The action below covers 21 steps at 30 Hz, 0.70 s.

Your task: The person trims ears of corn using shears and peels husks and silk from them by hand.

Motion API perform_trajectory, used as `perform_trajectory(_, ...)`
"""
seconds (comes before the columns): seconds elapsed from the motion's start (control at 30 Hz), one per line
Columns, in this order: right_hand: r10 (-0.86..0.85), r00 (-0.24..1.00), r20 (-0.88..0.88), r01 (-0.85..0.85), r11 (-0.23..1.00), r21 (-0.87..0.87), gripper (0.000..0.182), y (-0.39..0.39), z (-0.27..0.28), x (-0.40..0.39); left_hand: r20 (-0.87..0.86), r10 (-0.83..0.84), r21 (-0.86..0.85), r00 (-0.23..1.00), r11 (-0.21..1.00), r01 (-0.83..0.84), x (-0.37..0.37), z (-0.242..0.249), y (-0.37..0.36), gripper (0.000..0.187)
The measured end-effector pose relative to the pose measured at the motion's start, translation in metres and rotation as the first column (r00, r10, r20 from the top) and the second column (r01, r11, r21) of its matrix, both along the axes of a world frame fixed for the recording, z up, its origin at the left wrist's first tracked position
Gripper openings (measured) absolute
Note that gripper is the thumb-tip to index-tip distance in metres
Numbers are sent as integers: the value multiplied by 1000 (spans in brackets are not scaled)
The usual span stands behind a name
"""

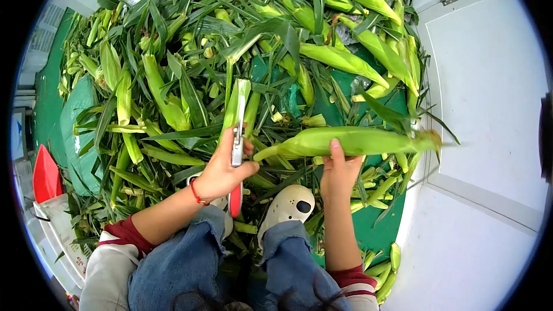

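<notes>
Knees and shoe [290, 204] down front; right hand [339, 174] grips a corn cob [351, 141] lying crosswise, stalk end pointing left toward the knife [237, 138] clamped in left hand [222, 171].

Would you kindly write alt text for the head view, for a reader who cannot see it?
A seated person's right hand grips a husked corn ear lying crosswise, while the left hand holds a red-handled knife upright. Green corn ears and leaves are heaped ahead on a green tarp.
</notes>
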State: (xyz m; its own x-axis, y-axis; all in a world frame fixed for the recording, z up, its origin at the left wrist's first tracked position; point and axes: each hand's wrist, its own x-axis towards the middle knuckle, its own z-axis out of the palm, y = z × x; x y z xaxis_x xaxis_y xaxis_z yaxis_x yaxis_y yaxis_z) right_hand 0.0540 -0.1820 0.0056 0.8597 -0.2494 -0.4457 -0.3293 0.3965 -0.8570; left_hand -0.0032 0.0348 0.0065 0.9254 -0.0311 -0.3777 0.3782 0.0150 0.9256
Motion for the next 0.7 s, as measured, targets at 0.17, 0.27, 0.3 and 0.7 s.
perform_trajectory(0.17,-137,989,56,137,991,13,61,4,2,1,-387,-396,-598,833,795,100,-5,31,-9,74)
perform_trajectory(0.27,-105,993,45,105,994,10,67,3,-1,-3,-497,-407,-661,766,750,-31,-11,23,-17,73)
perform_trajectory(0.3,-84,994,72,87,996,-36,64,2,-6,-4,-504,-393,-663,769,747,-53,-10,23,-17,67)
perform_trajectory(0.7,-43,998,54,43,999,0,64,19,-11,-9,-446,-463,-679,766,732,47,-18,9,-11,75)
